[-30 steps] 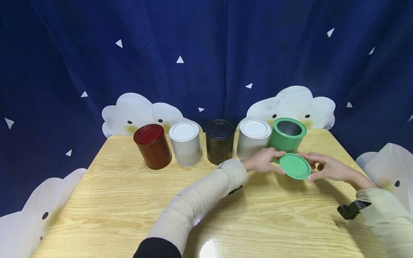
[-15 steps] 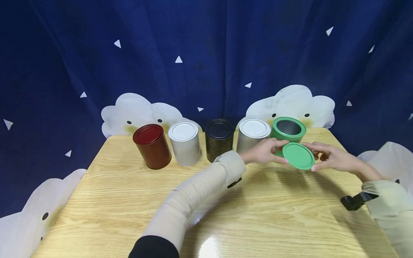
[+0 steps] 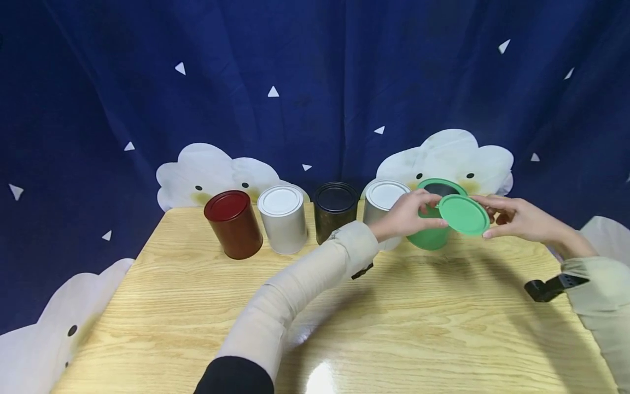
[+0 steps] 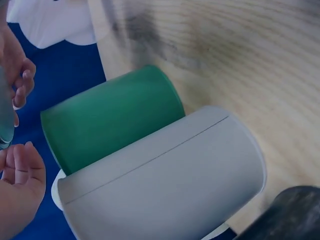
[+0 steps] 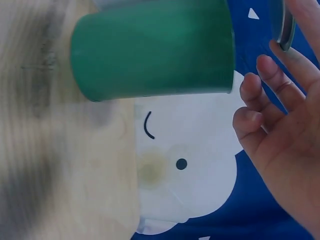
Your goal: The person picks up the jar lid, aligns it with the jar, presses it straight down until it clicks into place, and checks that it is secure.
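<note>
A round green lid is held by its edges between both hands, tilted, in front of the open mouth of the green can. My left hand pinches the lid's left edge, thumb and fingers apart. On the opposite edge my right hand grips it. The right wrist view shows the lid edge-on at the right hand, beyond the top end of the green can. In the left wrist view the left hand is at the lower left, beside the lid.
Left of the green can stand a white-lidded can, a black can, another white-lidded can and a dark red can, all lidded. They line the back of the wooden table, before a blue curtain.
Both hands have raised the lid and moved it slightly right, from low before the green can up to its rim. The lid now overlaps part of the mouth.
</note>
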A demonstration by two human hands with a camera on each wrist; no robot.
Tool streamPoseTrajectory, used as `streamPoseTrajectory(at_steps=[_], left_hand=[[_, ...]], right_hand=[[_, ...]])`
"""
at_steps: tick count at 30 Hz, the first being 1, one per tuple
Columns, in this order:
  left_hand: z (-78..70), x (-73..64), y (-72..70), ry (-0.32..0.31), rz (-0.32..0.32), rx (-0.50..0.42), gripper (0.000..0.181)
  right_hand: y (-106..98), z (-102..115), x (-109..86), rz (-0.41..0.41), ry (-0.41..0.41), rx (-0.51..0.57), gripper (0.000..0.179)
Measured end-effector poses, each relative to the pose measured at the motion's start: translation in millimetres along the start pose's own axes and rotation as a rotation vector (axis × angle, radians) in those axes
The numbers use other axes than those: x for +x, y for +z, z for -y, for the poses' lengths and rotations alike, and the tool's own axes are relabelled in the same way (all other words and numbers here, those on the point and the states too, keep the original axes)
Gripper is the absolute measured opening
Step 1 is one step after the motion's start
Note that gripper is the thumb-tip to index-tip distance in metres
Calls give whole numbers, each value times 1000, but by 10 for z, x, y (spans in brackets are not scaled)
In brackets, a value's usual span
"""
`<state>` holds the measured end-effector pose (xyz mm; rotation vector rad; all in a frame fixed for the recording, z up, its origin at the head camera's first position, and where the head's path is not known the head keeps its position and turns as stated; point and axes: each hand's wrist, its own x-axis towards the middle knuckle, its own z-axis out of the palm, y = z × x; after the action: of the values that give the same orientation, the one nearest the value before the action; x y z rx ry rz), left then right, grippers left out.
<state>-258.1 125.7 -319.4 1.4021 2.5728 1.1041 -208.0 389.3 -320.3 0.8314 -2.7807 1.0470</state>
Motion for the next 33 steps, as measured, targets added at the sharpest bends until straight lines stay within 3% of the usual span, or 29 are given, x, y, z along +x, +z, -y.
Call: streamPoseTrajectory(at_steps=[10,16,24,28,33], left_hand=[[-51,155,-124,-3,18,63,63],[-40,227,-161,-17,30,51,62],[140,326,-253,-13,3,83,60],[247,337,-273,-46,22,80,60],[269,407,-294,-100,34,88,61]], right_hand=[[-158,106,136,-35,103,-75,65],[-232,120,213,-18,139,-81,64],[-250,18,424,16,180,-33,62],[-245,-11,531,47,250,-34,64],[-299,-56,598,63,301,-29,66]])
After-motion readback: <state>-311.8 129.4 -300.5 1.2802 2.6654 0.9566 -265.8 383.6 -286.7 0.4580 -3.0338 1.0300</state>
